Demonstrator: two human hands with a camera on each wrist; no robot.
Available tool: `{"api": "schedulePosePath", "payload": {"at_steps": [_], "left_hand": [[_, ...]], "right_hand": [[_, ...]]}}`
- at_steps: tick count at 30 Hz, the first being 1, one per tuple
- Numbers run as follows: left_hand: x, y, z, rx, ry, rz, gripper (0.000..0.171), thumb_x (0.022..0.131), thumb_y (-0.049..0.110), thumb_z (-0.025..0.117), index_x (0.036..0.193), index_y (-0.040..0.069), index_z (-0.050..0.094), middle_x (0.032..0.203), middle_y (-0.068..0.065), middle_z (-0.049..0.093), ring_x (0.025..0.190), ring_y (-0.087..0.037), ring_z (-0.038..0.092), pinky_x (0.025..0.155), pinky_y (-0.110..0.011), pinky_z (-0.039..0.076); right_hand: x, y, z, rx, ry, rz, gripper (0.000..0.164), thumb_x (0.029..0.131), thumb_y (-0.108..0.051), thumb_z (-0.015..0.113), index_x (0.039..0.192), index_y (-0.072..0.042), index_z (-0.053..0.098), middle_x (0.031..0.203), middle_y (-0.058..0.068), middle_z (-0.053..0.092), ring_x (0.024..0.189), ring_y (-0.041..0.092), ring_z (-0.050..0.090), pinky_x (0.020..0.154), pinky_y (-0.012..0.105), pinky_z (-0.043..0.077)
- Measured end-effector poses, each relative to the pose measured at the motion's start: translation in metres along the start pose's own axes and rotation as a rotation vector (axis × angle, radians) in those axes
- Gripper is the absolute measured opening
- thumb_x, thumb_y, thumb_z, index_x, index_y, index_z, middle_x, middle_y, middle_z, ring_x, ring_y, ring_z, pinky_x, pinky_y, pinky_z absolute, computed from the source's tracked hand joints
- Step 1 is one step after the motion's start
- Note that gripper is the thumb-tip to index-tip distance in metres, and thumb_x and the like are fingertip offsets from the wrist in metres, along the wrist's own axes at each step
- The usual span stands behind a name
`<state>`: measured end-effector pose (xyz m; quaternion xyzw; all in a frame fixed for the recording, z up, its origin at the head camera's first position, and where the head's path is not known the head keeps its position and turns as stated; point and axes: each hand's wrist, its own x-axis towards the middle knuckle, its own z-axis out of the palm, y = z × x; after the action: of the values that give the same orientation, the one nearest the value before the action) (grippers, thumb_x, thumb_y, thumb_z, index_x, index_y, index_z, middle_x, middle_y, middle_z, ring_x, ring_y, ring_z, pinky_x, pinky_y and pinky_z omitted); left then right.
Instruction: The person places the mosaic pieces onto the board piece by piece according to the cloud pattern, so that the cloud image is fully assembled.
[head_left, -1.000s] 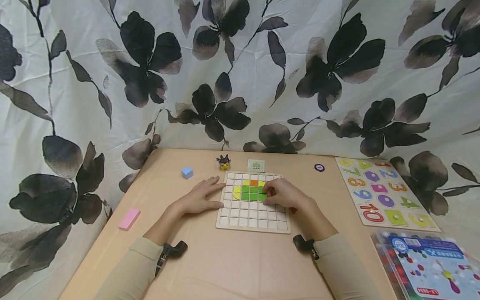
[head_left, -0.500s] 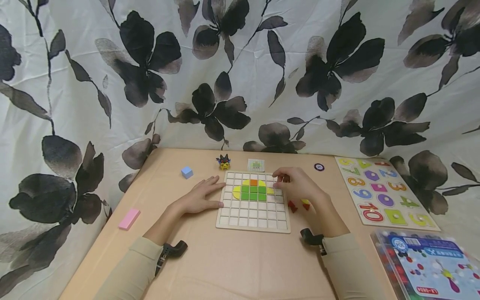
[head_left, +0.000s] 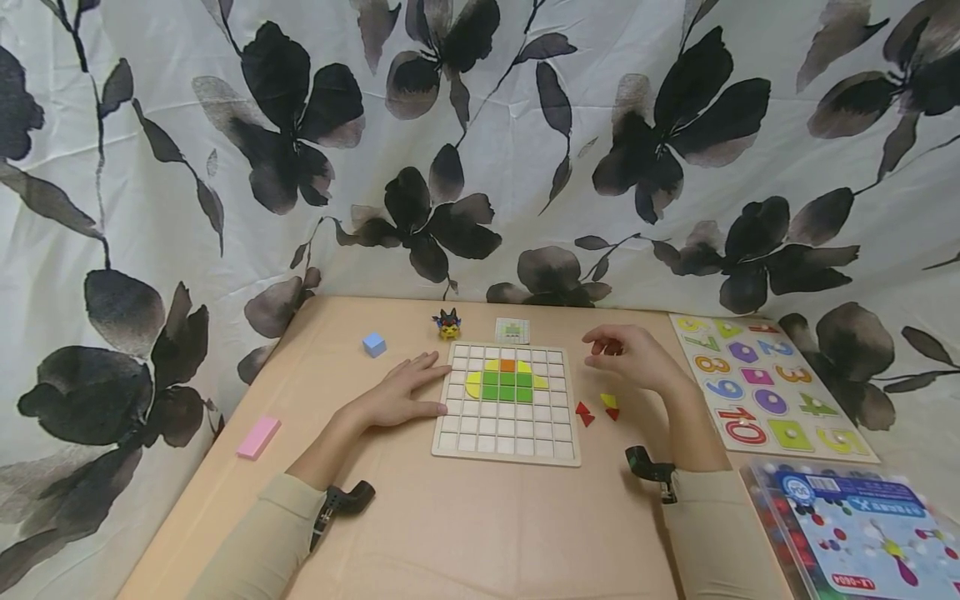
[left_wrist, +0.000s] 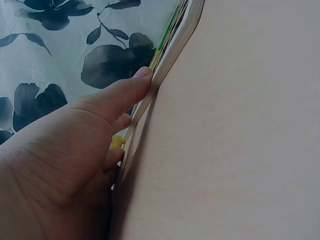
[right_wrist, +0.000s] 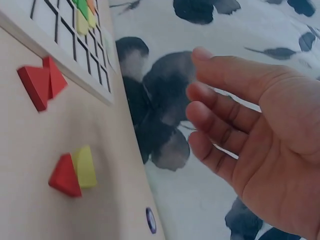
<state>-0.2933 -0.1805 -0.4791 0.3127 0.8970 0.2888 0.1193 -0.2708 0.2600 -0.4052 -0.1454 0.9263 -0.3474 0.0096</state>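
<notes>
A white grid board (head_left: 504, 433) lies mid-table, bearing green tiles (head_left: 507, 387), an orange tile (head_left: 507, 365) and yellow rounded tiles (head_left: 473, 385). My left hand (head_left: 397, 392) rests at the board's left edge, fingers extended; in the left wrist view its thumb touches the rim. Off to the board's right, my right hand (head_left: 633, 357) hovers above the table, holding nothing, its fingers loosely bent in the right wrist view. Below it lie red triangular pieces (head_left: 584, 414), plus another red piece (head_left: 612, 413) against a yellow piece (head_left: 609, 401).
Behind the board are a small patterned card (head_left: 512, 331), a toy figure (head_left: 448, 324) and a blue cube (head_left: 374, 345). A pink block (head_left: 258, 438) sits left. At right lie a number board (head_left: 772, 392), a boxed set (head_left: 862, 533) and a round disc (head_left: 638, 335).
My right hand has left the board and moved right, uncovering the yellow tile on the pattern's right side and the loose red and yellow pieces. The left hand has stayed put.
</notes>
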Motion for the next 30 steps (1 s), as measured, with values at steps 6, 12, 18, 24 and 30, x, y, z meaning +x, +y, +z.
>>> {"api": "schedulePosePath", "payload": {"at_steps": [6, 12, 18, 24, 30], "left_hand": [[0.000, 0.002, -0.001, -0.001, -0.004, -0.003, 0.079, 0.094, 0.052, 0.072, 0.160, 0.020, 0.043, 0.174, -0.018, 0.018, 0.162, -0.040, 0.010, 0.132, -0.059, 0.003], [-0.001, 0.002, -0.001, -0.003, -0.003, -0.007, 0.079, 0.094, 0.052, 0.072, 0.160, 0.021, 0.043, 0.174, -0.017, 0.017, 0.162, -0.040, 0.010, 0.132, -0.059, 0.004], [0.000, 0.002, 0.000, -0.008, 0.003, -0.007, 0.079, 0.094, 0.053, 0.072, 0.160, 0.021, 0.044, 0.174, -0.018, 0.017, 0.162, -0.040, 0.010, 0.132, -0.058, 0.003], [0.001, 0.001, 0.001, 0.004, 0.002, 0.002, 0.079, 0.094, 0.053, 0.072, 0.160, 0.020, 0.043, 0.174, -0.018, 0.018, 0.162, -0.039, 0.010, 0.132, -0.057, 0.003], [0.001, 0.001, 0.000, 0.010, -0.001, 0.002, 0.079, 0.094, 0.053, 0.072, 0.160, 0.020, 0.043, 0.174, -0.018, 0.018, 0.162, -0.039, 0.011, 0.132, -0.058, 0.004]], "right_hand": [[-0.004, 0.014, -0.007, -0.022, -0.045, 0.040, 0.030, 0.093, -0.017, 0.079, 0.122, -0.009, 0.073, 0.101, 0.006, 0.068, 0.093, 0.024, 0.055, 0.078, 0.028, 0.049], [-0.008, 0.027, -0.011, 0.014, -0.125, 0.064, 0.029, 0.091, -0.002, 0.075, 0.120, -0.003, 0.074, 0.102, 0.013, 0.071, 0.094, 0.025, 0.059, 0.081, 0.028, 0.051], [-0.011, 0.035, -0.009, 0.053, -0.235, 0.113, 0.027, 0.089, -0.004, 0.079, 0.116, -0.002, 0.075, 0.098, 0.012, 0.072, 0.091, 0.023, 0.061, 0.083, 0.033, 0.052], [-0.010, 0.039, -0.005, 0.053, -0.310, 0.128, 0.020, 0.086, -0.002, 0.081, 0.105, -0.003, 0.077, 0.088, 0.006, 0.070, 0.085, 0.022, 0.059, 0.074, 0.029, 0.051], [-0.007, 0.039, 0.003, 0.012, -0.346, 0.108, 0.014, 0.083, -0.001, 0.083, 0.095, -0.005, 0.077, 0.081, 0.002, 0.067, 0.078, 0.018, 0.058, 0.067, 0.025, 0.049]]}}
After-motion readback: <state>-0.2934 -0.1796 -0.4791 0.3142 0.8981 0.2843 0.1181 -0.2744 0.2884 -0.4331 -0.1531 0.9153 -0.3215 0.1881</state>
